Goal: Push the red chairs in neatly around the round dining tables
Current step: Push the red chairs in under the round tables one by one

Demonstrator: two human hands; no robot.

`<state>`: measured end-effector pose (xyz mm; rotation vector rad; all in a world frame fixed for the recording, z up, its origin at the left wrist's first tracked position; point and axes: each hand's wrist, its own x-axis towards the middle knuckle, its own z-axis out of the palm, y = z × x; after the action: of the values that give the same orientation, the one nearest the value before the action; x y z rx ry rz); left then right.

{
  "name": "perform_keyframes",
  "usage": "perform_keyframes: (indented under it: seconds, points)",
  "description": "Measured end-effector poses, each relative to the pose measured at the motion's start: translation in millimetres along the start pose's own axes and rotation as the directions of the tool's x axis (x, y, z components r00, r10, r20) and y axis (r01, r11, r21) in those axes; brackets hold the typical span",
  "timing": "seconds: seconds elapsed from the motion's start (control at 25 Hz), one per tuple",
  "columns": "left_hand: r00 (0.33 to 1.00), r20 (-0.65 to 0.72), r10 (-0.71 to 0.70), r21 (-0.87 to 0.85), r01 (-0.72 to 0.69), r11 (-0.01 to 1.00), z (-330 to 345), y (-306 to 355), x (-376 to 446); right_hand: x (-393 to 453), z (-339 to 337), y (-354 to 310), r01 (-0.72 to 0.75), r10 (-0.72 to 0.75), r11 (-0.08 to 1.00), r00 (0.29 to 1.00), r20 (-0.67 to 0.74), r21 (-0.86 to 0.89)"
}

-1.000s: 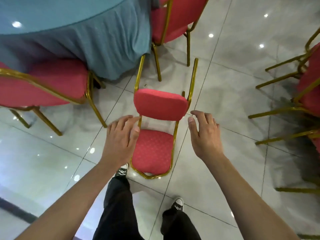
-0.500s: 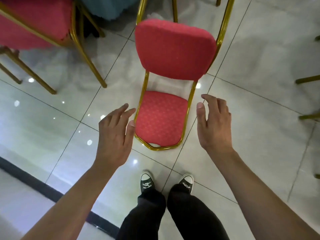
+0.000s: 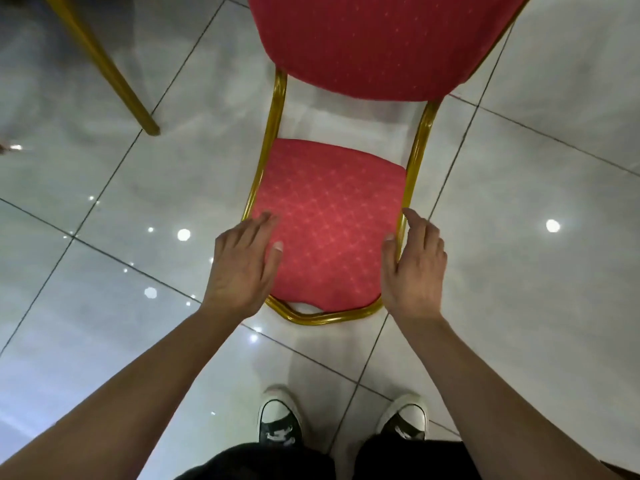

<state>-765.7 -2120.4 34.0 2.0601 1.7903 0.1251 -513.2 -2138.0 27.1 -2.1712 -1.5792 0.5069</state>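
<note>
Fallen red chair point(image 3: 329, 223); my left hand point(image 3: 242, 268) and right hand point(image 3: 414, 268) open, gripping nothing; next, grasp its gold frame point(image 3: 415, 150), stand it upright.

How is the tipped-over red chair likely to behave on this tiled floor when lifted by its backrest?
The red chair probably lifts as one stiff piece: its gold tube frame looks rigid. It likely feels fairly light, being thin tubing and padding. On the glossy floor tiles its legs may slide as it pivots. Both hands, left hand and right hand, flank the backrest.
</note>
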Motion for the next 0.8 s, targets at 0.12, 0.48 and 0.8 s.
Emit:
perform_keyframes:
  seconds: [0.12,0.48,0.8]
  points:
    - [0.997,0.072,-0.006,0.042,0.003,0.999,64.2,-34.1,29.6,7.9,67.4,33.4,0.011,-0.009,0.999,0.998,0.055,-0.039]
    - [0.985,0.08,-0.153,0.149,0.139,0.979,145.1,-100.5,67.9,10.2,149.3,93.4,-0.083,0.134,0.937,0.983,0.129,-0.34]
    - [0.947,0.236,-0.217,-0.133,0.253,0.958,148.9,-123.6,69.0,11.0,150.2,99.5,-0.286,0.314,0.949,0.883,0.348,-0.13]
